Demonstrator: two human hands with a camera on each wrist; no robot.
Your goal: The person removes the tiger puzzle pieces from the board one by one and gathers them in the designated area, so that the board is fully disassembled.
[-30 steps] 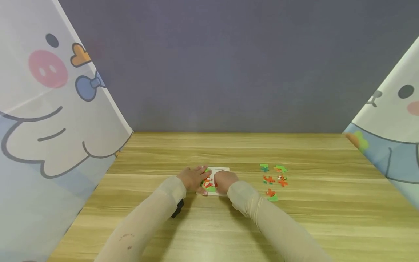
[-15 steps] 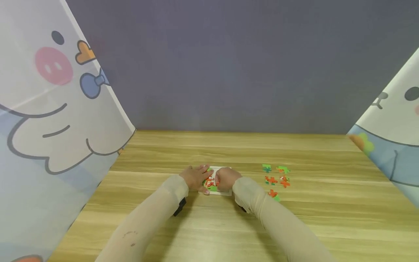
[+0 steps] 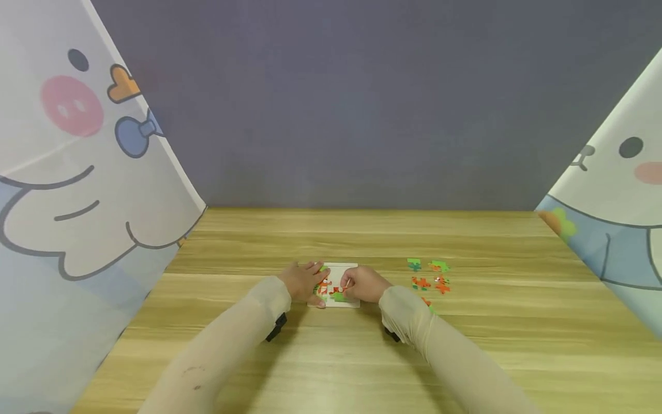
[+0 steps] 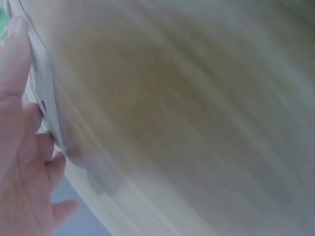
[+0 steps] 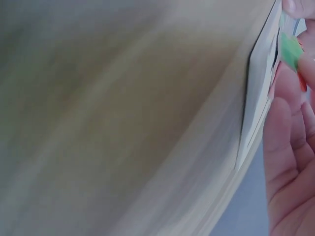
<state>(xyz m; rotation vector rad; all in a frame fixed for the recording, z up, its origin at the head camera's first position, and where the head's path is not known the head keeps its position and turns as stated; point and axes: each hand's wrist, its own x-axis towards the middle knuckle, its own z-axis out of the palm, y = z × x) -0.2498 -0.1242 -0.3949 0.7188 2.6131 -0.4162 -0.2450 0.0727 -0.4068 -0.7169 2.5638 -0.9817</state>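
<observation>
A small white puzzle board (image 3: 337,270) lies on the wooden table, with orange and green tiger pieces (image 3: 324,287) fitted in its left part. My left hand (image 3: 301,283) rests on the board's left side, fingers spread over its edge and the thumb at its lower rim. At the right of the board, my right hand (image 3: 364,284) pinches a jigsaw piece (image 5: 291,50) between thumb and fingers. Green and red show on that piece, which is tilted up from the board in the right wrist view. The fingers hide part of it.
Several loose jigsaw pieces (image 3: 421,283) in orange and green lie to the right of the board; my right sleeve (image 3: 414,322) partly covers the nearest one. A grey wall (image 3: 372,115) stands behind the table, and cartoon-printed panels (image 3: 103,172) flank it.
The right hand has shifted slightly right and turned, so its pinching fingers and the piece now show. The left hand stays on the board. The whole head view has swung a little.
</observation>
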